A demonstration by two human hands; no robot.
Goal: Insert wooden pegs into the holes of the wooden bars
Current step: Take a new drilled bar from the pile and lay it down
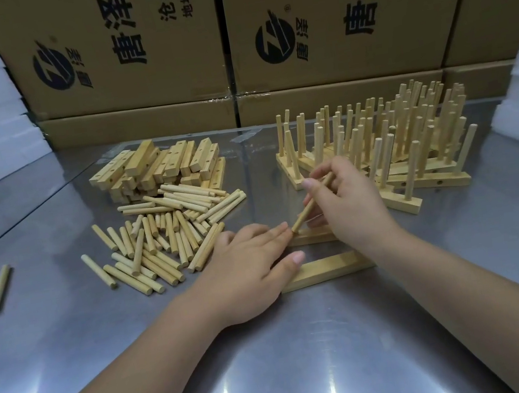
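Head view — peg [302, 217] in right hand [353, 205]

Two bare forearms fill the lower part of the frame: the left forearm [127, 380] at the lower left corner and the right forearm [469, 282] at the lower right edge. Both are uncovered along all their visible length, smooth and rounded, narrowing toward the wrists. The left hand [248, 266] and the right hand [351, 202], near the centre, are bare too, broad across the back with short, tapering fingers. The nails are trimmed short and rounded; the left thumbnail [296, 257] and the right thumbnail [308, 183] look faintly glossy. The wide-angle lens makes the forearms look bulky near the bottom edge.
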